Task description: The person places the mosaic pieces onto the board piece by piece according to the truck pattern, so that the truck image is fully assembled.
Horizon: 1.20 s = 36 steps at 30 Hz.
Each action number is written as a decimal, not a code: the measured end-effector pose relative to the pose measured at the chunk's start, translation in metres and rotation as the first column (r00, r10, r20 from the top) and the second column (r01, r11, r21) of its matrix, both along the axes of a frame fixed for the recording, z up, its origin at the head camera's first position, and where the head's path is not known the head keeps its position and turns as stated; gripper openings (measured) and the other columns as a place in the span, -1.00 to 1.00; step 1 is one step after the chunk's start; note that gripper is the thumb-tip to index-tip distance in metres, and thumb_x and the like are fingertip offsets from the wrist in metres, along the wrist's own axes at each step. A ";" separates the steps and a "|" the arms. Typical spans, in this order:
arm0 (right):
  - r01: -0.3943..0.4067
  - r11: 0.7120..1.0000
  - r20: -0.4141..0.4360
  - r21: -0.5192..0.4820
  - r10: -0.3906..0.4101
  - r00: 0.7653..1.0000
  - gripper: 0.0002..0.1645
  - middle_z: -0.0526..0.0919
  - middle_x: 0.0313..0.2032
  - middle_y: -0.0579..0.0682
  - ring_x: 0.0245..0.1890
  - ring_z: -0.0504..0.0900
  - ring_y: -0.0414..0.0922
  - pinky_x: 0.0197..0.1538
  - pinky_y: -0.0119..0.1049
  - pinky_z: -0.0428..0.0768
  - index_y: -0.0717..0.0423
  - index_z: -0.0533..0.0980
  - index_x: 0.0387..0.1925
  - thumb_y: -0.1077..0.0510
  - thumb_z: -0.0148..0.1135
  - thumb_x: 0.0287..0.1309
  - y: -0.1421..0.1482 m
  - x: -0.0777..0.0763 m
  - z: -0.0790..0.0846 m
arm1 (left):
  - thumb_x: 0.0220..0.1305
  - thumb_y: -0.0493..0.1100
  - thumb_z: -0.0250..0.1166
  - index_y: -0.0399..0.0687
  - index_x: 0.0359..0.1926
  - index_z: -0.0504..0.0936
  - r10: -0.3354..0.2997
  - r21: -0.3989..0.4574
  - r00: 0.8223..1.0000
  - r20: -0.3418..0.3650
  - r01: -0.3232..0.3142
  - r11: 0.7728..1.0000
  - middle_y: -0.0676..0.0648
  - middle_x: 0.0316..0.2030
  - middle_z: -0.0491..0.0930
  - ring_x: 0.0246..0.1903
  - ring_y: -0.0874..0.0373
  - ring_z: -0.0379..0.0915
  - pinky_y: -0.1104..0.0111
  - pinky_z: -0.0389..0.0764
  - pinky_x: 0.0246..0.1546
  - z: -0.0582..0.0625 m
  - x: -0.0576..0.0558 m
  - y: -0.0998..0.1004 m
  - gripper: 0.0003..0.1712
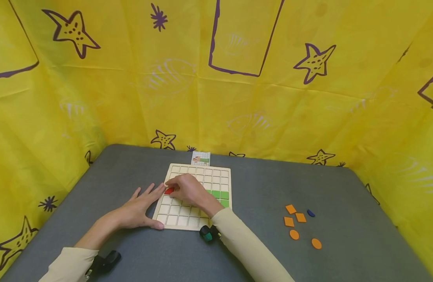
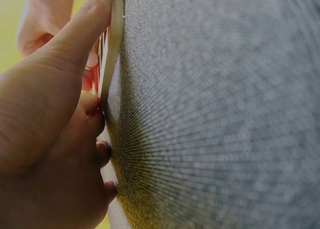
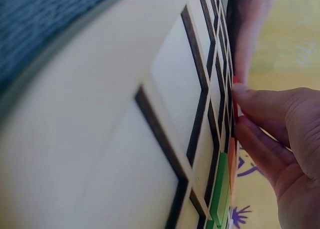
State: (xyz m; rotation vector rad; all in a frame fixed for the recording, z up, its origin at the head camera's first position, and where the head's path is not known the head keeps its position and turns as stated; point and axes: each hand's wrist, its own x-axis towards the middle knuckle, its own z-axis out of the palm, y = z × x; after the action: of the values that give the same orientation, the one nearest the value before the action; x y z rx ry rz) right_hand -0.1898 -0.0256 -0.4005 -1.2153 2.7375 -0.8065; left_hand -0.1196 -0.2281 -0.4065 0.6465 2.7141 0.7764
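Observation:
A wooden grid board (image 1: 182, 221) lies on the grey table. My right hand (image 1: 188, 189) reaches across it and pinches a red piece (image 1: 169, 191), which looks rounded, between thumb and fingers at the board's left edge. In the right wrist view the red piece (image 3: 235, 106) shows only as a thin sliver beside the fingertips. My left hand (image 1: 137, 210) rests along the left side of the board with fingers spread, its thumb at the near left corner. Green square pieces (image 1: 224, 195) sit in cells at the right; an orange piece (image 3: 232, 161) shows beside them in the right wrist view.
Loose on the table at the right lie orange diamond-like pieces (image 1: 289, 221), orange round pieces (image 1: 316, 243) and a dark blue half-round piece (image 1: 311, 213). A small pattern card (image 1: 201, 158) lies behind the board. A yellow patterned cloth (image 1: 188, 102) surrounds the table.

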 end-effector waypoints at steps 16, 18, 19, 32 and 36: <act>0.015 0.999 -0.012 -0.030 -0.015 1.000 -0.67 0.73 -0.08 -0.08 -0.10 0.68 -0.21 -0.03 -0.51 0.55 0.13 0.67 -0.01 0.24 0.37 0.15 0.043 0.010 0.023 | -0.17 0.39 0.47 -0.20 0.52 0.03 -0.007 0.001 1.000 0.007 0.007 1.000 -0.27 0.51 -0.05 0.46 -0.38 -0.30 -0.34 -0.40 0.29 -0.002 -0.006 0.004 0.39; 0.004 0.998 0.008 -0.058 -0.004 1.000 -0.67 0.73 -0.08 -0.06 -0.10 0.69 -0.17 -0.02 -0.47 0.56 0.13 0.67 0.00 0.23 0.36 0.17 0.051 0.012 0.026 | -0.17 0.39 0.48 -0.22 0.51 0.04 -0.004 0.008 1.000 0.003 0.004 1.000 -0.28 0.50 -0.04 0.45 -0.40 -0.30 -0.35 -0.39 0.28 -0.001 -0.004 0.003 0.39; 0.003 0.998 0.012 -0.070 -0.003 1.000 -0.67 0.73 -0.07 -0.05 -0.09 0.69 -0.15 -0.01 -0.46 0.57 0.14 0.67 0.00 0.23 0.36 0.17 0.054 0.012 0.028 | -0.18 0.39 0.48 -0.23 0.51 0.04 -0.002 0.011 1.000 -0.001 0.002 1.000 -0.29 0.50 -0.04 0.45 -0.40 -0.29 -0.36 -0.38 0.27 -0.002 -0.003 0.003 0.39; 0.067 0.983 0.004 -0.172 -0.067 0.998 -0.66 0.72 -0.06 0.04 -0.05 0.70 -0.07 0.05 -0.24 0.61 0.24 0.65 0.00 0.29 0.36 0.16 0.112 0.013 0.033 | -0.16 0.42 0.45 -0.19 0.51 0.06 -0.004 0.001 1.000 -0.001 0.004 1.000 -0.28 0.51 -0.06 0.45 -0.40 -0.31 -0.36 -0.39 0.27 -0.002 -0.002 0.002 0.38; 0.108 0.980 -0.006 -0.168 -0.111 0.994 -0.66 0.73 -0.08 0.03 -0.06 0.70 -0.08 0.04 -0.23 0.62 0.22 0.65 -0.01 0.29 0.37 0.14 0.126 0.013 0.035 | -0.17 0.40 0.46 -0.22 0.51 0.05 0.004 0.015 1.000 0.000 -0.004 1.000 -0.28 0.51 -0.06 0.45 -0.39 -0.31 -0.34 -0.40 0.28 -0.001 0.000 0.000 0.39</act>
State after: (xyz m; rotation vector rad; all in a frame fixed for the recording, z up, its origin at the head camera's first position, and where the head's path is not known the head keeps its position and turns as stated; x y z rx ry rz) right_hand -0.1770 0.1007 -0.3656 -1.1076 2.8193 -1.0629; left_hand -0.1197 -0.2280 -0.4075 0.6442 2.7135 0.7987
